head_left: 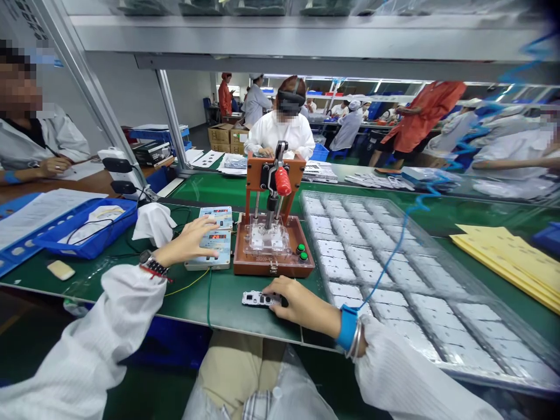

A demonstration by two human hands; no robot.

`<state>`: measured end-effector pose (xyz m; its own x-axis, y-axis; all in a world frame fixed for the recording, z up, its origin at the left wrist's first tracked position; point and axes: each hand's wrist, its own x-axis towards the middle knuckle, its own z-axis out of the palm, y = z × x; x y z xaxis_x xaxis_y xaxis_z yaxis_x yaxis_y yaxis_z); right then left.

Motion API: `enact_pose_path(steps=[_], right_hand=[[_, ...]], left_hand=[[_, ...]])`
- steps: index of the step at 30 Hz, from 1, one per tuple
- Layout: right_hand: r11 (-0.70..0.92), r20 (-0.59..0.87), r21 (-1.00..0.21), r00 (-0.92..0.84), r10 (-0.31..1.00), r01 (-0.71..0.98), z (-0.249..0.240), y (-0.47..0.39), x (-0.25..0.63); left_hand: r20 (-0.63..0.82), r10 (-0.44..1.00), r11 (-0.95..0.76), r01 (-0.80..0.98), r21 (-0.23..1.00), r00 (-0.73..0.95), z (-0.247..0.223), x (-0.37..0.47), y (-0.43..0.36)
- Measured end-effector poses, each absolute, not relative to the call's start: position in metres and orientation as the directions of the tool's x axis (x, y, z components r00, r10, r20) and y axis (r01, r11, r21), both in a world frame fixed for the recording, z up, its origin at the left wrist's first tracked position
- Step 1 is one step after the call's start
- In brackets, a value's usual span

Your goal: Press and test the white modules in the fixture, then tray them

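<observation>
My left hand (190,240) reaches out with its fingers spread, over two light-blue display boxes (223,258) that show red digits. It holds nothing. My right hand (300,303) has its thumb and fingers at the right end of a small white circuit board (252,298), which lies on the green mat near the front edge. That end of the board is partly hidden by my fingers. Just behind stands a brown test fixture (245,263) with a red-handled toggle clamp (282,181), a clear plastic plate (265,240) and two green buttons (301,252).
To the right, a large clear tray (405,217) holds many white boards. A coiled blue cord (385,265) runs from my right wristband across it. Yellow sheets (511,262) lie beyond. At left are a blue tray (90,248), a white cloth (154,224) and cables. Co-workers sit opposite and at left.
</observation>
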<state>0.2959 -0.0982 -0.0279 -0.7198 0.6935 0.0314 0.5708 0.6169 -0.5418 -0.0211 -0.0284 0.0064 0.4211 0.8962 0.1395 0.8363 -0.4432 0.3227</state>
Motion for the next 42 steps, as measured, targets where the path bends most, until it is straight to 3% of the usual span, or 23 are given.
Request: enact_pose_path(steps=[3, 6, 13, 18, 21, 26, 31, 37, 39, 42], right_hand=[[0.567, 0.034, -0.595, -0.687, 0.726, 0.57, -0.024, -0.099, 0.298], [0.544, 0.037, -0.635, -0.681, 0.731, 0.549, -0.021, -0.099, 0.298], [0.526, 0.032, -0.678, -0.694, 0.719, 0.513, -0.022, -0.093, 0.3], [0.525, 0.051, -0.683, -0.683, 0.728, 0.509, -0.024, -0.09, 0.308], [0.546, 0.078, -0.623, -0.65, 0.756, 0.56, -0.024, -0.096, 0.313], [0.529, 0.06, -0.504, -0.584, 0.81, 0.682, -0.021, -0.113, 0.311], [0.488, -0.001, -0.595, -0.607, 0.795, 0.639, -0.016, -0.116, 0.309], [0.43, -0.205, -0.571, -0.629, 0.75, 0.699, -0.015, -0.11, 0.312], [0.445, -0.201, -0.575, -0.646, 0.737, 0.686, -0.016, -0.109, 0.311], [0.471, -0.145, -0.576, -0.65, 0.746, 0.669, -0.019, -0.108, 0.309]], left_hand=[[0.261, 0.87, -0.492, 0.751, 0.439, 0.418, 0.016, 0.006, -0.071], [0.158, 0.779, -0.576, 0.593, 0.563, 0.606, 0.011, 0.04, -0.109], [0.117, 0.737, -0.609, 0.58, 0.54, 0.665, -0.024, 0.082, -0.121], [0.062, 0.855, -0.416, 0.607, 0.677, 0.516, -0.03, 0.075, -0.11], [0.041, 0.917, -0.298, 0.61, 0.734, 0.398, -0.034, 0.069, -0.115], [-0.016, 0.946, -0.248, 0.75, 0.613, 0.325, -0.037, 0.073, -0.133], [-0.077, 0.942, -0.221, 0.779, 0.587, 0.326, -0.033, 0.079, -0.138], [0.03, 0.849, -0.465, 0.72, 0.516, 0.527, -0.029, 0.064, -0.134], [0.026, 0.805, -0.531, 0.701, 0.477, 0.592, -0.03, 0.061, -0.134], [0.066, 0.827, -0.542, 0.759, 0.36, 0.558, -0.032, 0.064, -0.135]])
